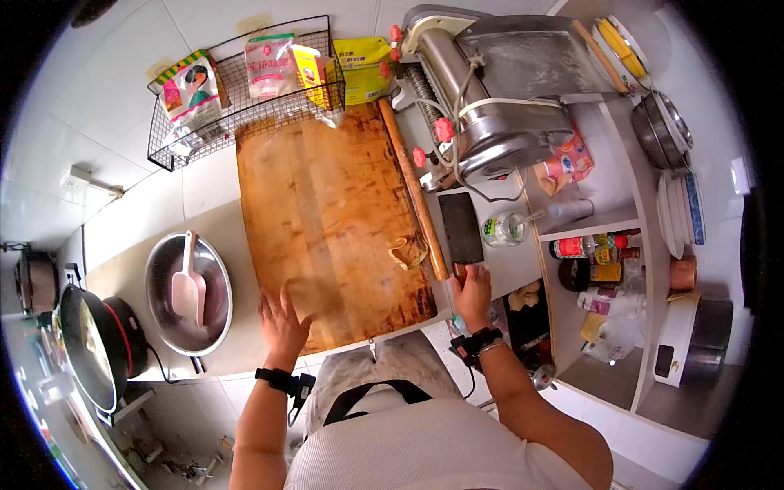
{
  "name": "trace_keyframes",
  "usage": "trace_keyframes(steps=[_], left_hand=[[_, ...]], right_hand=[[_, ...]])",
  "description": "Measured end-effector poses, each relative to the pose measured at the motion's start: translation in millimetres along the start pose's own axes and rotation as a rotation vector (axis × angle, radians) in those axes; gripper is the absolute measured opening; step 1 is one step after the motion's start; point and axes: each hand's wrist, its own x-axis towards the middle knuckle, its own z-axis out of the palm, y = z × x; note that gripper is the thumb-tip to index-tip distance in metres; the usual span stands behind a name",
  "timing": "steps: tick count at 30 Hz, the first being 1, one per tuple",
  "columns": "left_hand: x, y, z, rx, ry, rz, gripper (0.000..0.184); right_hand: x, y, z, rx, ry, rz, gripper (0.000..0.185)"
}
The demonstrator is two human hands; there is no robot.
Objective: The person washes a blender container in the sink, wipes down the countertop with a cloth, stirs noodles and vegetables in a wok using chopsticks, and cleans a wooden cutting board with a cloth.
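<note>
Cleaver (461,228): laid flat just right of the wooden board (335,220), blade pointing far, handle near — an arrangement apparently suited to a grip from the person's side. Right hand (471,296): fingers curled about the handle; firmness of hold impossible to tell. Left hand (283,327): released, fingers spread, at the board's near left edge, holding nothing; possibly for light support or steadying.

Rolling pin (415,196): lengthwise along the board's right edge, probably parked there to spare the middle of the working surface. Tan looped item (406,254): on the board's near right part, material unclear. Glass jar (505,229): upright, just right of the blade, seemingly within easy reach.

Steel bowl (220,294): left of the board, with pink scoop (189,296) inside — likely stored together for convenience. Wire basket (233,90): far left, holding packets, presumably to keep supplies off the board.
</note>
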Motion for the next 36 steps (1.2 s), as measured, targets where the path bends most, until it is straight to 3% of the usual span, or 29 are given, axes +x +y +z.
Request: trace_keyframes(steps=[1,3,6,9,11,13,14,17,21,23,25,27,31,33,36], left_hand=[[3,1,-2,0.0,0.023,0.013,0.086],[1,2,-4,-0.019,0.034,0.007,0.086],[2,3,-6,-0.041,0.023,-0.031,0.087],[3,4,-8,-0.046,0.008,-0.044,0.087],[4,5,-10,-0.039,0.009,-0.046,0.084],[1,0,-2,-0.045,0.028,-0.043,0.085],[2,0,2,-0.055,0.045,-0.028,0.085],[2,0,3,-0.042,0.037,-0.036,0.086],[2,1,5,-0.028,0.046,-0.028,0.086],[4,4,-7,0.007,-0.021,-0.044,0.085],[4,2,-7,0.022,-0.024,-0.069,0.085],[3,2,-6,0.043,-0.048,-0.054,0.084],[6,-3,-8,0.035,-0.036,-0.049,0.086],[5,1,-5,0.023,-0.004,-0.038,0.087],[3,-4,9,0.003,-0.007,-0.047,0.09]], right_hand=[[9,-11,-3,0.001,0.0,0.0,0.026],[25,-39,-7,0.356,-0.092,-0.213,0.02],[44,-69,13,0.312,-0.156,-0.313,0.018],[50,-72,27,0.275,-0.262,-0.265,0.019],[55,-73,13,0.222,-0.178,-0.317,0.018],[62,-64,-12,0.371,0.024,-0.304,0.014],[61,-50,-41,0.406,0.018,-0.161,0.013],[50,-19,-64,0.431,0.031,-0.071,0.014],[34,26,-43,0.404,0.003,0.074,0.017],[38,14,-42,0.224,-0.03,0.083,0.022],[64,-24,-43,0.368,-0.113,-0.17,0.033],[85,-64,-62,0.452,-0.137,-0.216,0.035],[201,-157,-17,0.53,0.05,-0.379,0.043],[226,-171,4,0.501,0.082,-0.284,0.047],[301,-188,37,0.499,0.363,-0.299,0.047]])
